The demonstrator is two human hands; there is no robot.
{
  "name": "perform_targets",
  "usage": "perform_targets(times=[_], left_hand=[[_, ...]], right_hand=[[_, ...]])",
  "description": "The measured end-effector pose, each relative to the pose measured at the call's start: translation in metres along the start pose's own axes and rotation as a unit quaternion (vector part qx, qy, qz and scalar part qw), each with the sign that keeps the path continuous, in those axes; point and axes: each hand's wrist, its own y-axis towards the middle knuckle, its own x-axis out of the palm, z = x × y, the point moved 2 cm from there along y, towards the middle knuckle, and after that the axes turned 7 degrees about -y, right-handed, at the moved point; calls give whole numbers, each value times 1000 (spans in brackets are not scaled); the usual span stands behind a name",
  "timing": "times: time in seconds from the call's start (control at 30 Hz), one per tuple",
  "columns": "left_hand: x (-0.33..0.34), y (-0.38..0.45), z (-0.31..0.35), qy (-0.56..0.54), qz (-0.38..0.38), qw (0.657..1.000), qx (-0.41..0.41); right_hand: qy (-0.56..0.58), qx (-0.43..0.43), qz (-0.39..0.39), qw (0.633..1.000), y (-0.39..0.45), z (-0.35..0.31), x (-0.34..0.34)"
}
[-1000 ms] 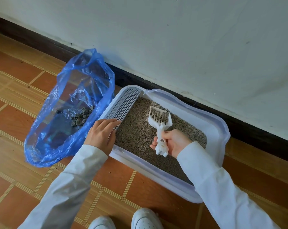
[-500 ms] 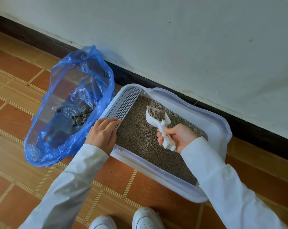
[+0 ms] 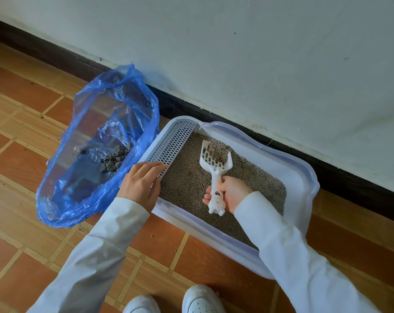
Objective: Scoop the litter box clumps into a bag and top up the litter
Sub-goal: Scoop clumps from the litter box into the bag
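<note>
A pale plastic litter box (image 3: 304, 177) full of grey litter (image 3: 191, 184) sits on the floor against the wall. My right hand (image 3: 231, 194) grips the handle of a white slotted scoop (image 3: 216, 159) held over the litter, with a few dark clumps in its bowl. My left hand (image 3: 143, 182) rests with straight fingers on the box's grated left step (image 3: 171, 143). To the left an open blue plastic bag (image 3: 96, 154) lies on the floor with a pile of dark clumps (image 3: 114, 160) inside.
A white wall with a dark skirting board (image 3: 349, 181) runs right behind the box. Orange floor tiles (image 3: 169, 245) surround everything. My two white shoes (image 3: 173, 301) show at the bottom edge. Small litter grains dot the floor near the bag.
The scoop has turned back to a flat, bowl-up position above the litter after being tilted sideways. My left hand has stayed on the grated step.
</note>
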Motion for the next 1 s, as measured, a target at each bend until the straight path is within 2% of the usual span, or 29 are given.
perform_targets(times=[0.13,0.4,0.53,1.0], left_hand=[[0,0,-1,2,-3,1000,-1],[-2,0,1,4,-6,1000,-7],[-1,0,0,4,-12,1000,-8],[-7,-1,-4,2,-14,1000,-15]], right_hand=[[-11,-40,-3,999,-1,9,-9],[-105,-141,-14,984,-6,23,-36],[-139,-162,-17,977,-16,22,-41],[-144,-182,-74,970,-36,14,-34]])
